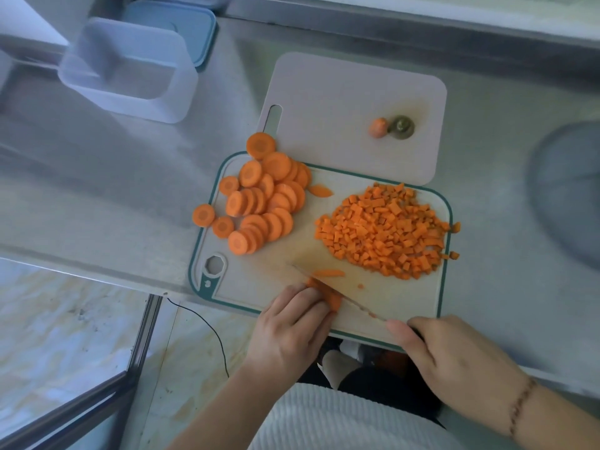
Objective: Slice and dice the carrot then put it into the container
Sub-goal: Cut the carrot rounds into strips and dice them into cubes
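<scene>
A heap of round carrot slices (259,199) lies on the left of the green-rimmed cutting board (406,319). A pile of diced carrot (386,232) covers its right side. At the near edge my left hand (292,326) holds down a few stacked carrot slices (332,298) with curled fingers. My right hand (454,355) grips the handle of a knife (328,290), whose blade runs diagonally through that stack. One thin cut strip (329,273) lies just beyond the blade. The clear container (130,69) stands at the far left of the counter.
A second pale board (350,92) lies behind, carrying the carrot end pieces (391,126). A blue lid (194,30) sits behind the container. A grey round object (568,196) is at the right edge. The counter's front edge (97,264) drops to the floor at the left.
</scene>
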The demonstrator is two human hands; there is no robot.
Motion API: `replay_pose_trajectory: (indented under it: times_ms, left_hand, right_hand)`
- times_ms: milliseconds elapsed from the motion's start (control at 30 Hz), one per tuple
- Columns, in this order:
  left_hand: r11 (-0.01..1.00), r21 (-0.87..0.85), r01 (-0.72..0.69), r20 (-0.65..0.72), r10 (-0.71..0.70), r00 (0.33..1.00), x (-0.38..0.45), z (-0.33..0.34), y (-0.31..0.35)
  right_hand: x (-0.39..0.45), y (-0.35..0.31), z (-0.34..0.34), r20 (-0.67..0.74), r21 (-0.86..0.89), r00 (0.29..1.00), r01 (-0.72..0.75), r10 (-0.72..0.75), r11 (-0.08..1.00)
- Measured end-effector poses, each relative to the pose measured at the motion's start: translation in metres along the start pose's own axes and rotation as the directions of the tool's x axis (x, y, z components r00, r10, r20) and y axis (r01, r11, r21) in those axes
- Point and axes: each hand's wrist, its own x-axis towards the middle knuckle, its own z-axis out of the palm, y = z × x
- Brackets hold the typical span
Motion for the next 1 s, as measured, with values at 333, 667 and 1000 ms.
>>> replay_pose_trajectory:
  times_ms: [333, 667, 1000]
  left_hand:
    - [1.000, -0.007, -0.002, -0.004, 0.002, 1.000, 0.002, -0.001, 0.000]
    - [1.000, 0.004, -0.003, 0.040, 0.003, 0.999, -0.006, -0.005, 0.002]
    - [1.000, 0.001, -0.015, 0.027, 0.015, 1.000, -0.006, -0.007, 0.002]
  right_hand:
    - [-0.004, -0.009, 0.003, 0.054, -0.144, 0.997, -0.039, 0.047, 0.989]
    - [-0.015, 0.006, 0.004, 0.036, 0.053, 0.999, -0.003, 0.001, 0.999]
    - [0.005, -0.021, 0.012, 0.044, -0.090, 0.999, 0.022, -0.018, 0.996]
